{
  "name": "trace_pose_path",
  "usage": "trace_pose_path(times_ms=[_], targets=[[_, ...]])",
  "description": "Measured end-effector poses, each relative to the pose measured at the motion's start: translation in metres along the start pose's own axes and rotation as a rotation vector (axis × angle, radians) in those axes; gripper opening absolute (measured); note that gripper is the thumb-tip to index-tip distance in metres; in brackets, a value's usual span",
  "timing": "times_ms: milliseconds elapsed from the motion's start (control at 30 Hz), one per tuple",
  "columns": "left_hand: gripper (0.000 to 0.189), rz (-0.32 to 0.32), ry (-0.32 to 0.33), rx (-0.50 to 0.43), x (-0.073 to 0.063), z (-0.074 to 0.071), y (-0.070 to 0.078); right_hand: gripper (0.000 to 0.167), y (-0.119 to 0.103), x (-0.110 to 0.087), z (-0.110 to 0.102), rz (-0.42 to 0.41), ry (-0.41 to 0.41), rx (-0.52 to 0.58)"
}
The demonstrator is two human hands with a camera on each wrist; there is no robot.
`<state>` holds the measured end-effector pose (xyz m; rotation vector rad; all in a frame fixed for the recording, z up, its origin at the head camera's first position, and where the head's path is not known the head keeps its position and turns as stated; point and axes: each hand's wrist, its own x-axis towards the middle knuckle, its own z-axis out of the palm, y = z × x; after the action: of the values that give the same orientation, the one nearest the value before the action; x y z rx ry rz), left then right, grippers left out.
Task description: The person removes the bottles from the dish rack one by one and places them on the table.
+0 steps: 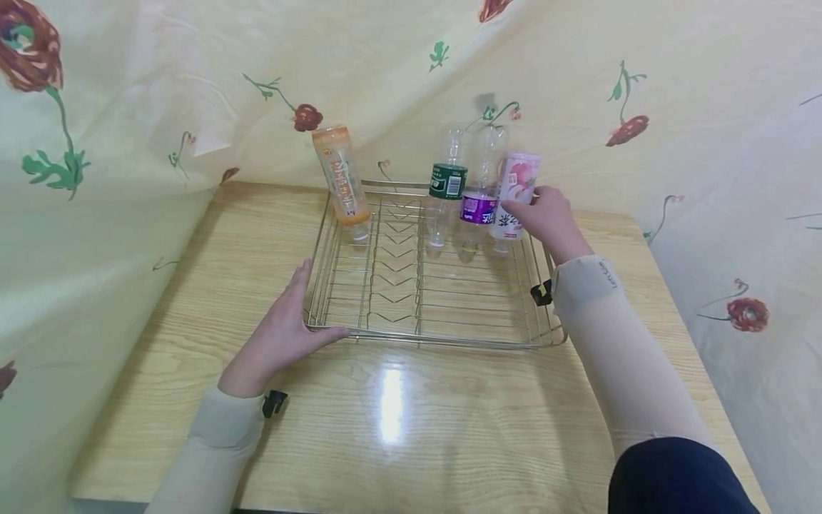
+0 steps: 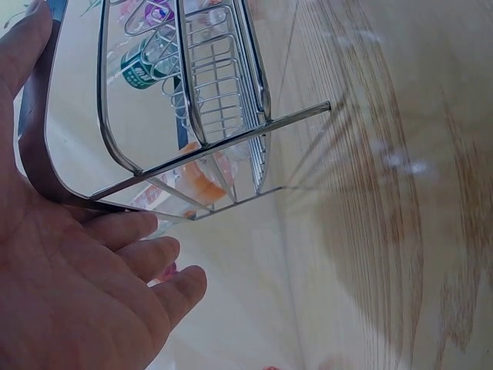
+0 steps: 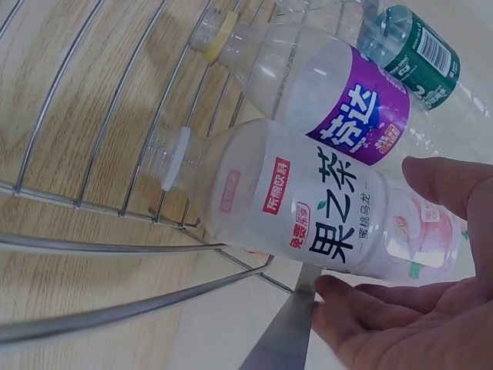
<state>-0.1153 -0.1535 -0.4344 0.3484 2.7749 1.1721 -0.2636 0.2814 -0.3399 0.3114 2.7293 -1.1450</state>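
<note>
A wire dish rack [image 1: 392,333] stands on the table. At its right side my right hand [image 1: 551,223] holds an upside-down plastic bottle with a pink and white peach tea label [image 3: 331,208], thumb on one side and fingers on the other. The bottle's neck points down at the rack's wires. My left hand [image 1: 289,325] rests against the rack's front left corner, its fingers spread along the side and the thumb along the front rim. In the left wrist view the fingers [image 2: 181,289] look fairly straight.
Beside the peach tea bottle, a purple-labelled bottle [image 1: 478,209] and a green-labelled bottle [image 1: 448,182] stand upside down in the rack. An orange-labelled bottle [image 1: 343,175] leans at the rack's back left. Behind the wooden table [image 1: 449,428] hangs a flowered cloth [image 1: 385,64].
</note>
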Motion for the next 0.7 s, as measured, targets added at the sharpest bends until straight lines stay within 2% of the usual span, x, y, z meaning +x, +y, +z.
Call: trace_pose_path(times_ms=[267,533,700], targets=[[0.135,0.007,0.001,0.003,-0.0008,-0.0005,-0.0005,0.089,0.0001,0.0045,0.0004,0.009,0.029,-0.011],[0.135,0.016,0.005,0.004,-0.0003,-0.0011,-0.0009,0.089,-0.0023,0.0064,0.0042,0.063,0.033,0.073],[0.133,0.027,0.007,0.004,0.0005,-0.0007,-0.0013,0.090,-0.0018,0.0084,0.0054,0.078,0.048,0.070]])
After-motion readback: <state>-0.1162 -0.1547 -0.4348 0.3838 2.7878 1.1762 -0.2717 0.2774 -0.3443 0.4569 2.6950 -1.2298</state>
